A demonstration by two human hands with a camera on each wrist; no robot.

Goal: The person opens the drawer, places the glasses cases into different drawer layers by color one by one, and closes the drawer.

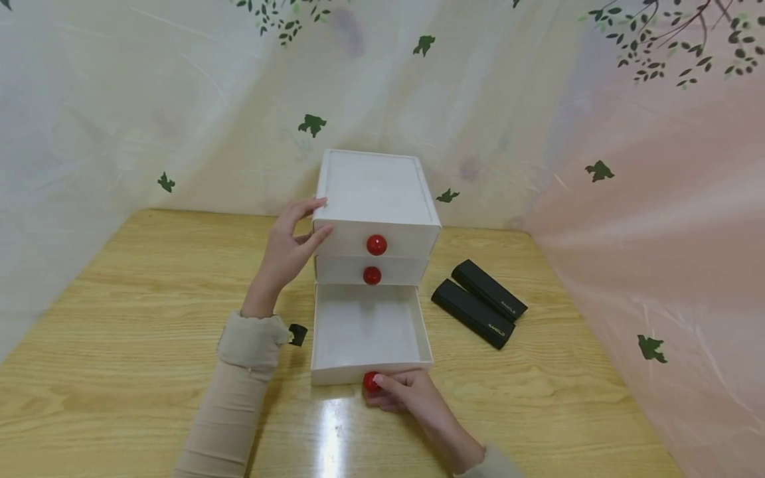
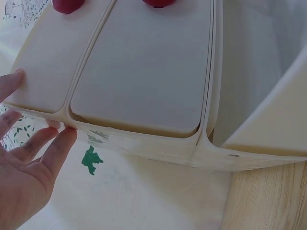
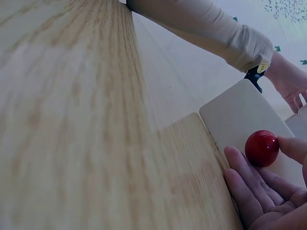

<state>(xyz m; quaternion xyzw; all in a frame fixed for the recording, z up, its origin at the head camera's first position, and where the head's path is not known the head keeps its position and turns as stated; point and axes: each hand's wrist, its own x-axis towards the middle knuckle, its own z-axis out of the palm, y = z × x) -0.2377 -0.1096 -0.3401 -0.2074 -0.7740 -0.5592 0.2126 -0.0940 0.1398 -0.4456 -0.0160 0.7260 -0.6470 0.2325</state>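
A white drawer cabinet [image 1: 376,186] with round red knobs stands on the table. Its bottom drawer [image 1: 367,328] is pulled out, and nothing lies inside the part I see; the two upper drawers are closed. My left hand [image 1: 287,245] holds the cabinet's upper left corner, thumb on the top drawer's front [image 2: 43,76] and fingers along the side and top edge. At the front, my right hand [image 1: 412,398] pinches the bottom drawer's red knob [image 3: 262,148] with the thumb above and fingers curled beneath it.
Two black oblong cases [image 1: 475,315] with small lettering lie side by side, right of the cabinet on the wooden table [image 1: 149,318]. Behind stands a pale curtain [image 1: 239,119] printed with leaves. A dark strap [image 1: 297,334] hangs at the left sleeve's cuff.
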